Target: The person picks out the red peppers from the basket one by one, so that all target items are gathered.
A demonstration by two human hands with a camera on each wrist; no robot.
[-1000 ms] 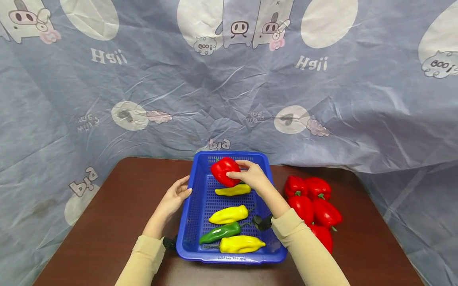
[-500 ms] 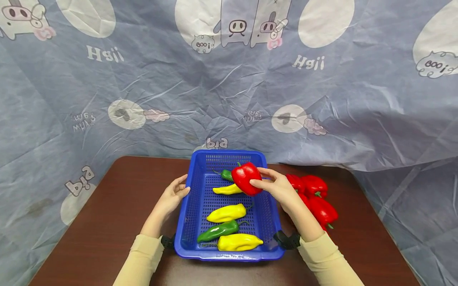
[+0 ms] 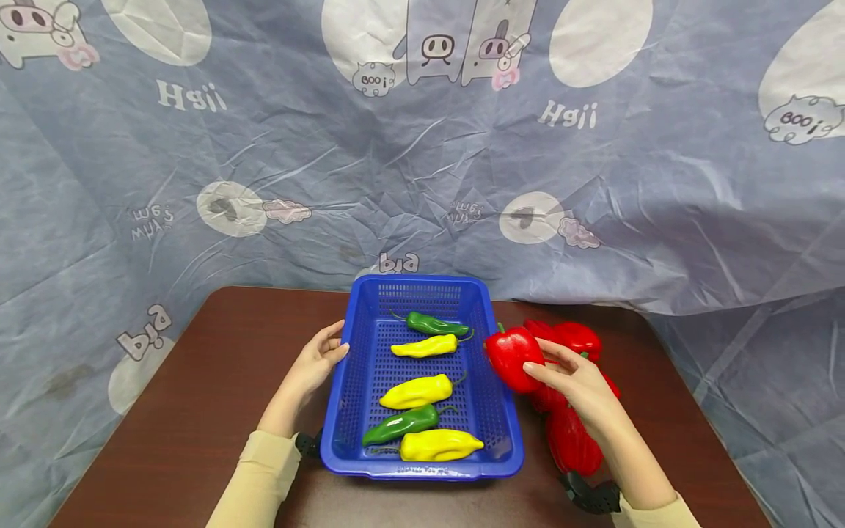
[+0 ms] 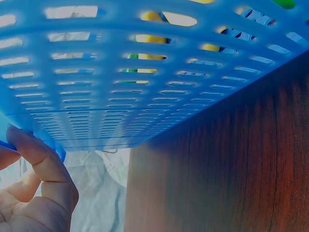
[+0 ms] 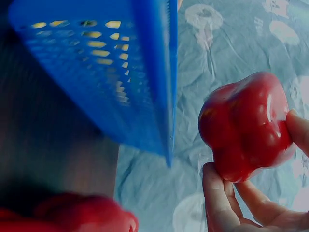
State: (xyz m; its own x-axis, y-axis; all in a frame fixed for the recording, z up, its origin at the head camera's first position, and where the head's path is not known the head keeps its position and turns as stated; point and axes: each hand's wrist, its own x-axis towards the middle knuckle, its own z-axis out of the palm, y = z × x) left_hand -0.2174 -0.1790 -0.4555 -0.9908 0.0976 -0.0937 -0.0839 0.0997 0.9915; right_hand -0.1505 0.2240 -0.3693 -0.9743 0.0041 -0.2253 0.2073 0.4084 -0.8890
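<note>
My right hand holds a red bell pepper between thumb and fingers, over the right rim of a blue plastic basket. In the right wrist view, the bell pepper hangs beyond the basket wall, fingertips on its lower side. My left hand pinches the basket's left rim; the left wrist view shows its fingers at the rim. Inside the basket lie yellow peppers and long green peppers with thin curled stems, spaced from back to front.
Several red bell peppers lie on the brown table to the right of the basket, partly hidden by my right hand and forearm. A printed grey-blue cloth hangs behind the table's back edge.
My right hand has carried the red bell pepper from above the back of the basket rightward to its right rim, uncovering the back green pepper. The left hand has stayed at the rim.
</note>
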